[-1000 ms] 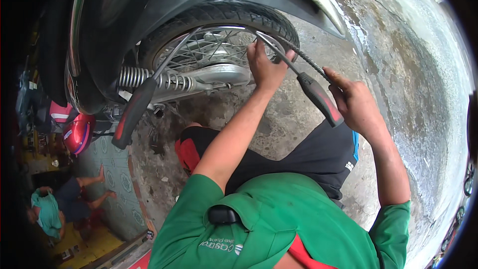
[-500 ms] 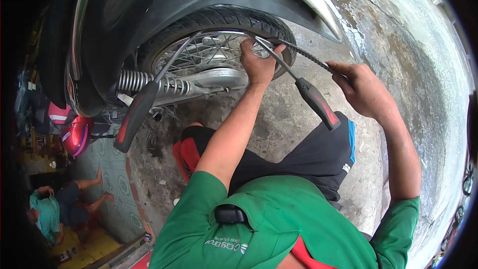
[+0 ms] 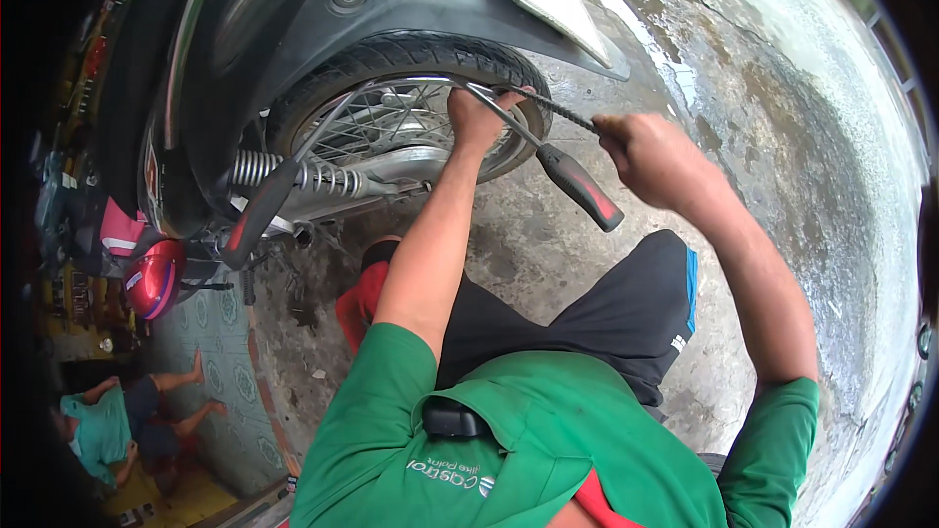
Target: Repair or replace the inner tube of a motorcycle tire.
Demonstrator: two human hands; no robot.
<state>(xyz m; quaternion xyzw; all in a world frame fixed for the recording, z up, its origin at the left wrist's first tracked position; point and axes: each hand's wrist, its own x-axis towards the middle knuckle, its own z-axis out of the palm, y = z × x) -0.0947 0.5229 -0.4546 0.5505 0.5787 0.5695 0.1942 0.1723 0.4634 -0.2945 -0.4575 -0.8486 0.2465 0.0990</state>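
A motorbike's spoked wheel with a black tyre (image 3: 391,57) is in front of me. My left hand (image 3: 474,122) reaches to the right part of the wheel rim (image 3: 367,88) and grips there, its fingertips partly hidden. My right hand (image 3: 650,156) is closed around the outer end of a thin ribbed metal bar (image 3: 562,112), whose other end meets the tyre's edge. Two tyre levers with black-and-red handles are wedged at the rim: the right lever (image 3: 580,188) beside my left hand, the left lever (image 3: 262,212) across the shock absorber. Neither hand holds these levers.
Dark bodywork (image 3: 303,29) overhangs the wheel, with a shock absorber spring (image 3: 328,179) below it. A pale panel (image 3: 548,0) juts out above the tyre. At left are a red helmet (image 3: 154,279) and a person (image 3: 108,420) on the tiled floor. Wet concrete (image 3: 753,88) lies right.
The wheel and bike appear further left and slightly lower in the view. My right hand has turned with its back upward, still around the bar. My left hand stays at the rim.
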